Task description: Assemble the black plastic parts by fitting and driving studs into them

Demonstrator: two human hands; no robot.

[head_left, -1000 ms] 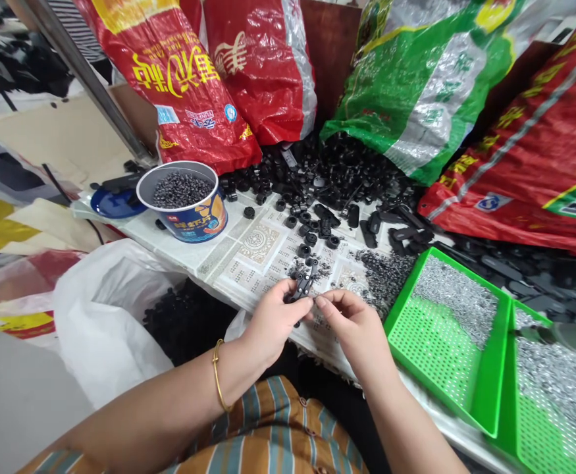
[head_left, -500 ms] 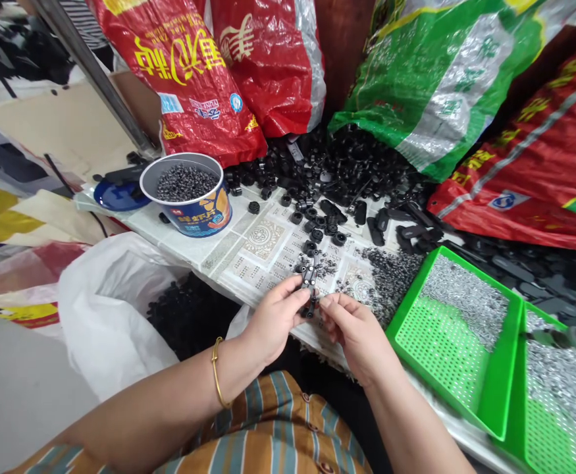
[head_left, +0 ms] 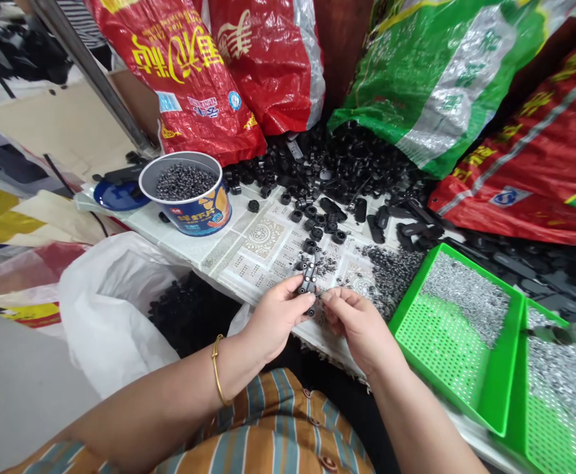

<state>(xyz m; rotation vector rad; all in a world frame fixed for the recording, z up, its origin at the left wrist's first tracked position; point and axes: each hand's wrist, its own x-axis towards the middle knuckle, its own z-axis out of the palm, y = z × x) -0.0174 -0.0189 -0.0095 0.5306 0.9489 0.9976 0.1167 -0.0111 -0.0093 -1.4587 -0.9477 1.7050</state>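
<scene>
well, left fingers (head_left: 301,304) hold assembly (head_left: 309,273)

The patterned tabletop (head_left: 262,238) bears a blue tub (head_left: 199,215), loose black parts (head_left: 316,234) and green perforated trays (head_left: 508,368).

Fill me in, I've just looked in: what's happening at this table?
A person is working at a patterned tabletop with bare hands. The left hand grips a small black assembly near the table's edge. The right hand is close beside it, fingertips drawn together; anything between them is too small to make out. Loose black parts lie beyond, with a blue tub of small dark pieces to the left and a green tray of silvery bits to the right.
</scene>
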